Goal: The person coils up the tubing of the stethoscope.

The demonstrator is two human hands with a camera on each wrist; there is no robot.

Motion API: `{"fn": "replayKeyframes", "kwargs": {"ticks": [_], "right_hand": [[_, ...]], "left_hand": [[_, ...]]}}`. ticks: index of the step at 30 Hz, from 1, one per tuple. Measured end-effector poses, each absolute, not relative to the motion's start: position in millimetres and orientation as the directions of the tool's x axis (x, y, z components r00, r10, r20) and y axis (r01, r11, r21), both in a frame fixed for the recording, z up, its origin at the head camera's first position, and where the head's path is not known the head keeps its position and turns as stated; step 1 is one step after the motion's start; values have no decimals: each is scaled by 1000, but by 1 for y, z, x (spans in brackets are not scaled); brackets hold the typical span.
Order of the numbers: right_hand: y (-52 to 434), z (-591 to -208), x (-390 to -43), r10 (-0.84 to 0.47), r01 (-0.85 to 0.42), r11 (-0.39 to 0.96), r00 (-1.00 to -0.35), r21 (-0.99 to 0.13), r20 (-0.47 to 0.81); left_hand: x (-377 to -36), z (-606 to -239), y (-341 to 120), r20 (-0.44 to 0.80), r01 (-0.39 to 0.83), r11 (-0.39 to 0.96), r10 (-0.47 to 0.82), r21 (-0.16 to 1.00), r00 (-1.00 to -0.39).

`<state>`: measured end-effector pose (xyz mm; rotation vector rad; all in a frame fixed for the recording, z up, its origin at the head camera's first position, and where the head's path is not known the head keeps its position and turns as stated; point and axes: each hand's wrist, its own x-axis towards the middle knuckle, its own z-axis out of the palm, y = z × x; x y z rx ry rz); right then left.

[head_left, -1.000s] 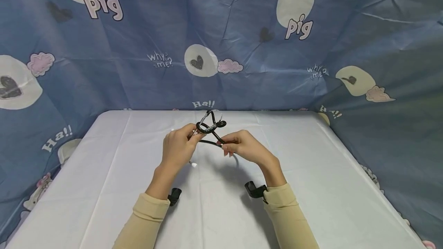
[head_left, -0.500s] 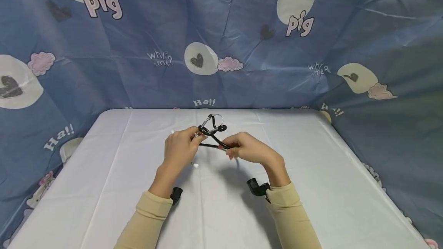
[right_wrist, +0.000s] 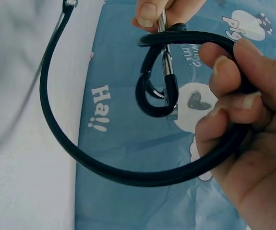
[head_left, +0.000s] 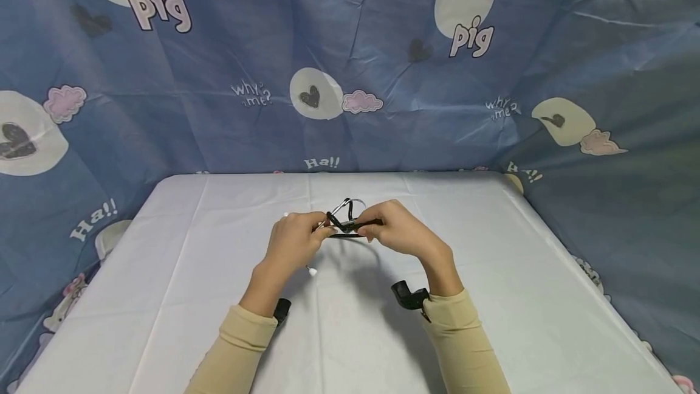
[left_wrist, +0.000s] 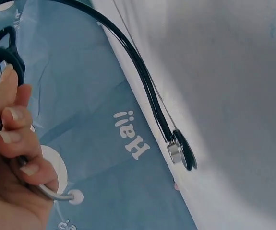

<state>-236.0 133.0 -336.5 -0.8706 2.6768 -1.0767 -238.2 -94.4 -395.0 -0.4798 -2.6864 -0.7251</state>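
A stethoscope with black tubing [head_left: 346, 236] is held up over the table between both hands. My left hand [head_left: 295, 239] grips its metal ear tubes, and a white eartip [left_wrist: 75, 196] sticks out below the fingers in the left wrist view. My right hand [head_left: 401, 230] holds the black tubing [right_wrist: 128, 179] with curled fingers. That tubing bends round in a wide arc and crosses over the metal tubes [right_wrist: 167, 64], where a small black loop [right_wrist: 157, 110] is formed. At the tubing's far end hangs the round chestpiece [left_wrist: 183, 151], close over the white cloth in the left wrist view.
A white cloth covers the table [head_left: 219, 321]. Behind it and at the sides hangs a blue printed curtain [head_left: 219, 132]. Black camera mounts [head_left: 409, 297] sit at both wrists, by the beige sleeves [head_left: 462, 339].
Both hands have shifted a little to the right. The looped upper part of the stethoscope has come lower and rightward, and my right hand has moved up beside it.
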Motion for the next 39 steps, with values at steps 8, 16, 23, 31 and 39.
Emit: {"fn": "replayKeyframes", "kwargs": {"ticks": [8,16,23,31,39], "right_hand": [[137,-336,-238,-536,-491,546,-827,-679,167],[141,-336,-238,-520,-499,518,-828,-695,208],[146,-344,-244,-477,-415,471,-862,-778,171],[155,-350,-252,-468,-329,399,-876,-856,118],[169,-355,-258,-505,-293,372,-860,-881,73]], "left_hand": [[-238,-394,-87,342,520,742,401,424,-850],[-235,-392,-81,322,599,681,505,421,-801],[-233,-394,-78,299,643,635,572,428,-764],[-229,-393,-76,335,693,519,622,501,-708],[-225,-388,-70,365,698,372,650,612,-667]]}}
